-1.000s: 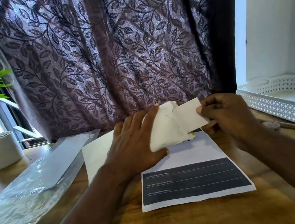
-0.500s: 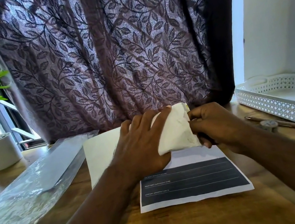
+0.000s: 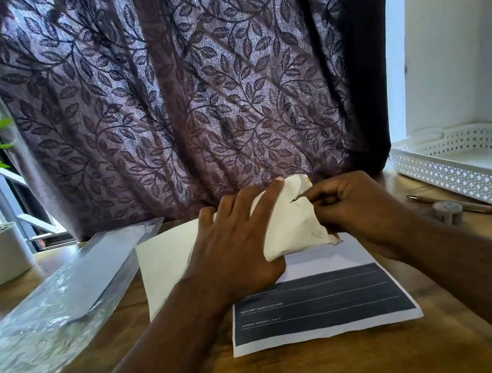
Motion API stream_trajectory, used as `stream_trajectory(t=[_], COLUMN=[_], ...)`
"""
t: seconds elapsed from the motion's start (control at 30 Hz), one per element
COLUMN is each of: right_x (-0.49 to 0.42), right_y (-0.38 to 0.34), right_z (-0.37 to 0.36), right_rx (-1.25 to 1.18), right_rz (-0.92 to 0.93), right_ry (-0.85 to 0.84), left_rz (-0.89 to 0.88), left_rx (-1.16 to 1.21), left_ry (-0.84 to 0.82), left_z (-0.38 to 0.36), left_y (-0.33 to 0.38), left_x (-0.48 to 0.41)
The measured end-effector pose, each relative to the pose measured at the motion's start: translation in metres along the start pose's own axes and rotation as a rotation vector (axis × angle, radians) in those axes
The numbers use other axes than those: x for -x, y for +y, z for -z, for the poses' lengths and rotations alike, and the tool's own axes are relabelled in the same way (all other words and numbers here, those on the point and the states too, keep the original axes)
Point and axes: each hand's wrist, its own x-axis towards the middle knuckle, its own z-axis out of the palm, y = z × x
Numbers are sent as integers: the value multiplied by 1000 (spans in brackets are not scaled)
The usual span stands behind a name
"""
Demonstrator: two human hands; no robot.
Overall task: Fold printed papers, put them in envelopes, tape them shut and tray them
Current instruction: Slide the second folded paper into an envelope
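Gone from sight, the folded sheet now sits inside the envelope (image 3: 291,224) above the printed paper (image 3: 321,304); left hand (image 3: 236,250) pins it, right hand (image 3: 350,207) pinches its end. Press the flap flat before taping.

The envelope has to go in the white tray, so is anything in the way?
A pen and a small tape roll lie on the table just before the white tray. Lifted over them, the envelope has nothing visible blocking it.
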Motion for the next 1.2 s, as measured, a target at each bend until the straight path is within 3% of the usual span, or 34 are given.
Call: stream_trajectory(t=[0.13, 0.23, 0.83, 1.2], right_x=[-2, 0, 4, 4], right_y=[-11, -15, -9, -4], right_z=[3, 9, -13, -20], right_rx=[-458, -571, -536, -431], right_rz=[-261, -324, -386, -358], right_ry=[24, -52, -216, -120], left_rz=[9, 17, -44, -71], left_rx=[-16, -34, -26, -57], left_ry=[9, 6, -25, -4], left_z=[1, 1, 0, -1], left_y=[-2, -4, 12, 17], left_x=[-1, -1, -3, -3])
